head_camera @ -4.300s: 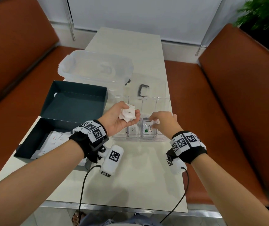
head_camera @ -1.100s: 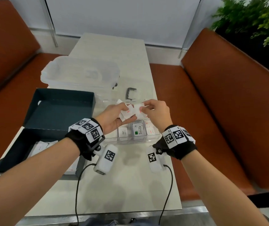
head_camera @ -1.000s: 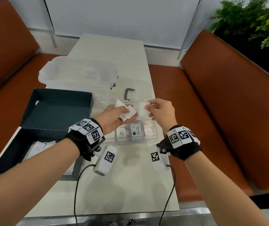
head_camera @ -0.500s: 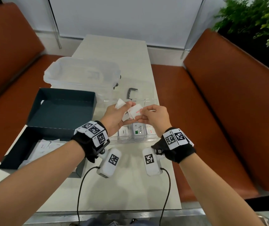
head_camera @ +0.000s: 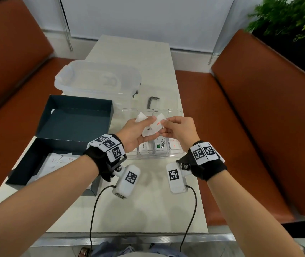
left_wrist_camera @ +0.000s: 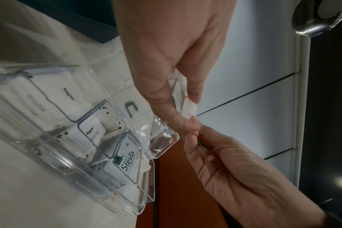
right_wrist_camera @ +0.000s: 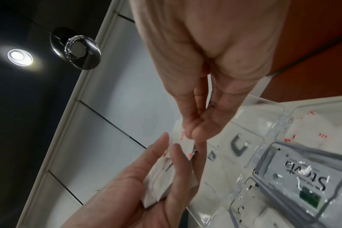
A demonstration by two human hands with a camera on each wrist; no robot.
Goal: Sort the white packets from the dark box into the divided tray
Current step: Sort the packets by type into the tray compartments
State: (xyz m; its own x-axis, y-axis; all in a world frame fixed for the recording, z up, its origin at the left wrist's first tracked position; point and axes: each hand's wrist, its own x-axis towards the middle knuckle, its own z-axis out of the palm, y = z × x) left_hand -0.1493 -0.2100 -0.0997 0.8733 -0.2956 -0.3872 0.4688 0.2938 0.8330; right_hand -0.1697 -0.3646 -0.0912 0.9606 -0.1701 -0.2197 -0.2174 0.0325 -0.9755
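Over the clear divided tray my left hand holds a small stack of white packets between thumb and fingers. My right hand pinches the top packet, which has red lettering, while it still touches the stack. The pinch on the top packet shows in the right wrist view, above the stack. The tray holds packets marked Sugar, Pepper and Stevia in separate compartments. More white packets lie in the dark box at the left.
The box's open lid lies behind it. A clear lidded tub stands further back, and a small dark bracket lies behind the tray. Brown benches flank the narrow table. Camera cables hang from both wrists.
A second ago my right hand held a packet apart, to the right of the left hand. It has come back to the stack and now pinches the red-lettered top packet.
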